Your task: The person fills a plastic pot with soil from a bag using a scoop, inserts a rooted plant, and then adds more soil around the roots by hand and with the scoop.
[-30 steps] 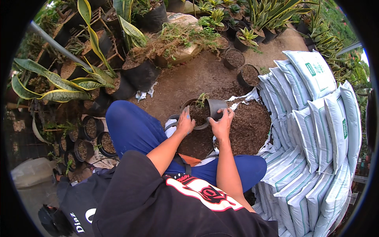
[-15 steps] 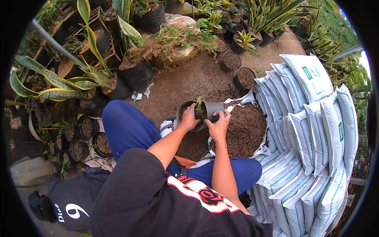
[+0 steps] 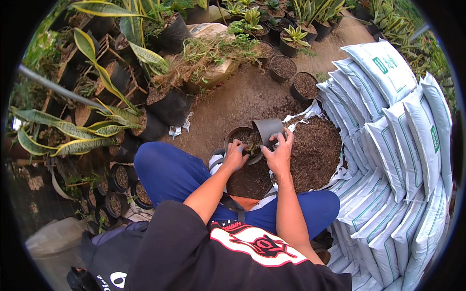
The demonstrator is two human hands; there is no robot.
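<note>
A dark round pot (image 3: 231, 138) stands on the ground between my knees, with soil and a small leafy plant (image 3: 253, 144) at its mouth. My left hand (image 3: 235, 156) reaches over the near rim of this pot, thumb apart from the fingers, fingertips close to the soil and leaves. A second dark pot (image 3: 270, 130) is tipped on its side, its mouth toward the plant. My right hand (image 3: 280, 151) grips that tipped pot by its side and rim. The fingertips of my left hand are partly hidden among soil and leaves.
To the right of the pots lies a heap of dark soil (image 3: 310, 150) on a torn white sack. Stacked white sacks (image 3: 388, 160) rise at the right. Potted snake plants (image 3: 87, 131) crowd the left, and soil-filled pots (image 3: 283, 68) stand ahead. Another person's dark shirt (image 3: 109, 257) shows lower left.
The right hand has tilted the held pot further, its base now turned more upward. My left hand has drawn back slightly toward the near rim. The whole view has shifted a little.
</note>
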